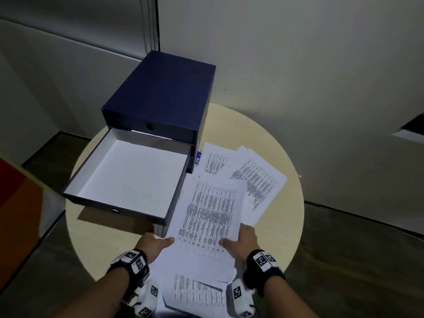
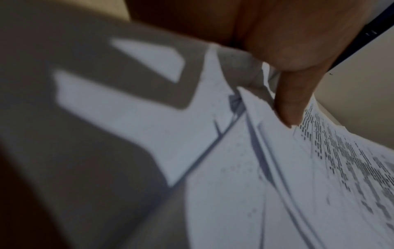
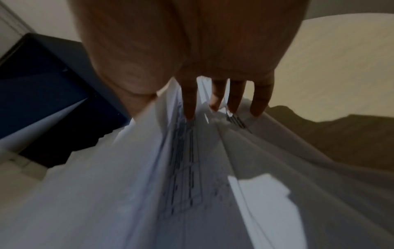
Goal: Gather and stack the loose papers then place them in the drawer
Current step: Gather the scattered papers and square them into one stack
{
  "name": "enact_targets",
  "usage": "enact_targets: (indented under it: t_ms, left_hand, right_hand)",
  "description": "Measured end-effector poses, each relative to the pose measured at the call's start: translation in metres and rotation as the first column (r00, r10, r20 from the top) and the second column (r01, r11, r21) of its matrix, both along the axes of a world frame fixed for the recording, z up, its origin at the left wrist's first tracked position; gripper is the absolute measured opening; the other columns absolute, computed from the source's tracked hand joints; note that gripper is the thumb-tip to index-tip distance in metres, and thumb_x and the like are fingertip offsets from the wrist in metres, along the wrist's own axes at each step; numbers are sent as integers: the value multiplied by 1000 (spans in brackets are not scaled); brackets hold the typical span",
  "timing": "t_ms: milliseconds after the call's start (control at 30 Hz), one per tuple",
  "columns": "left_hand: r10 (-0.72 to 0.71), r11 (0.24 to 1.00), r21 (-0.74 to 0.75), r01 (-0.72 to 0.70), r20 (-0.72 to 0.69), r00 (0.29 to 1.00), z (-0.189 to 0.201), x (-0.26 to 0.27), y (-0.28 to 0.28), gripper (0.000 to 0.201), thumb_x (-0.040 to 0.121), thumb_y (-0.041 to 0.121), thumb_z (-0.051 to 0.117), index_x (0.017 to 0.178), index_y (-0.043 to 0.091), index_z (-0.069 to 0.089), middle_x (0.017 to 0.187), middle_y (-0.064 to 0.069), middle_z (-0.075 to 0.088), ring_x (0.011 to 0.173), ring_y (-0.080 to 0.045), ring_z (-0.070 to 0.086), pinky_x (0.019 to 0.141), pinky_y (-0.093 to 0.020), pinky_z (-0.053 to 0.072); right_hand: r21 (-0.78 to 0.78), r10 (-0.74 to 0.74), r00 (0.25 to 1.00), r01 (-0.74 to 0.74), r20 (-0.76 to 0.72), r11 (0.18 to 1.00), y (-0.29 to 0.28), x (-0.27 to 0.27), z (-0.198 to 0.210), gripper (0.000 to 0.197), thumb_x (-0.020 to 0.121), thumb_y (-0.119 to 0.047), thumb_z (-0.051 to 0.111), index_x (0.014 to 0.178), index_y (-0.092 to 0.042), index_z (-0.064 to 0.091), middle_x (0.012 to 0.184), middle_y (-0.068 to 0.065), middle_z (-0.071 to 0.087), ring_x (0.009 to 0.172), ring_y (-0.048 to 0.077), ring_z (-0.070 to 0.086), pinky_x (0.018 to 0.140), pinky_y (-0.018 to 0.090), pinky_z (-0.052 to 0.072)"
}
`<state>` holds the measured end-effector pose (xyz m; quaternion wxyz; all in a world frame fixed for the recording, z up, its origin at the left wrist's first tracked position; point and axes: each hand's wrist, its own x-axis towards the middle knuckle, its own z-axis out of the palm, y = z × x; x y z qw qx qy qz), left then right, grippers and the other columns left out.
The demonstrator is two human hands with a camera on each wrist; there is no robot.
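A bundle of printed papers point(image 1: 206, 214) lies tilted over the near right part of the round beige table point(image 1: 280, 230). My left hand point(image 1: 160, 243) pinches its near left edge, thumb point(image 2: 292, 101) on top and fingers hidden beneath. My right hand point(image 1: 241, 237) holds the near right edge, thumb on top, fingers point(image 3: 234, 101) straight among the sheets point(image 3: 170, 168). More loose sheets point(image 1: 254, 177) fan out behind, and another sheet point(image 1: 197, 292) lies between my wrists. The navy drawer box point(image 1: 165, 92) stands at the back left, its lower drawer point(image 1: 128, 177) pulled out, white inside and holding nothing.
The open drawer's front corner sits just left of my left hand. A small blue card point(image 1: 198, 157) lies beside the box. An orange-red object point(image 1: 18, 203) stands off the table at the left. Walls close in behind, and dark floor surrounds the table.
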<state>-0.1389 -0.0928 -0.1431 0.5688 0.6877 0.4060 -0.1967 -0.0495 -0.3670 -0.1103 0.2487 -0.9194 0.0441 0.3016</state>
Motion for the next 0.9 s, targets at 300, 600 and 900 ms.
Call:
enact_targets:
  t_ms: [300, 600, 900]
  left_hand:
    - [-50, 997, 51, 51, -18, 999, 2, 0, 2, 63, 77, 23, 81, 37, 22, 33, 35, 9, 36, 35, -12, 37, 50, -24, 28]
    - [-14, 999, 37, 18, -93, 996, -1, 0, 5, 55, 76, 26, 82, 41, 17, 40, 41, 3, 36, 38, -17, 42, 58, -29, 34]
    - [12, 1000, -2, -12, -61, 998, 2, -3, 5, 63, 68, 32, 87, 75, -23, 56, 53, -13, 58, 55, -29, 55, 61, -36, 43]
  right_hand:
    - [374, -694, 699, 698, -170, 611, -25, 62, 6, 90, 87, -36, 69, 153, -15, 12, 150, 15, 37, 130, 37, 45, 105, 48, 40]
    - [332, -661, 712, 699, -239, 633, -14, 89, -16, 68, 67, -77, 54, 84, -11, 47, 65, 9, 60, 61, 25, 54, 71, 34, 42]
    - [121, -461, 887, 460, -17, 880, 22, 109, 8, 39, 70, -34, 59, 94, -4, 56, 89, 13, 62, 68, 31, 65, 57, 35, 53]
